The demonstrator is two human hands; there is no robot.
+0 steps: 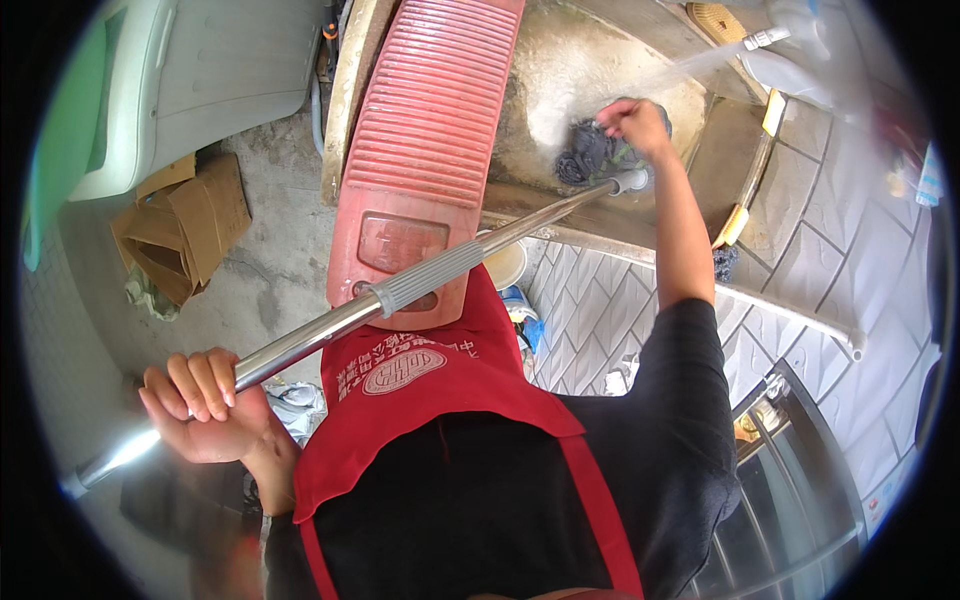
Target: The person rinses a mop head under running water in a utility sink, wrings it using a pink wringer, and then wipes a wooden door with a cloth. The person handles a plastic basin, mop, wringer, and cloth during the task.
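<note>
My left hand (214, 409) grips the metal tube of a mop handle (315, 334), which crosses diagonally over a red plastic washboard (431, 127). At the handle's far end, a dark, wet mop head (589, 154) lies in a worn stone-like sink (547, 41). My right hand (634, 124) is over the mop head, fingers bent; whether they pinch its strands is unclear. Water sprays from a faucet nozzle (765, 37) at the upper right down into the sink, beside the mop head. A red apron (420, 382) covers my front, under the washboard's lower end.
A flattened cardboard box (184, 225) stands on the concrete floor at left, below a pale green appliance or bin (225, 67). A yellow scrubbing brush (716, 22) lies by the faucet. A white pipe (795, 319) runs along the tiled wall at right.
</note>
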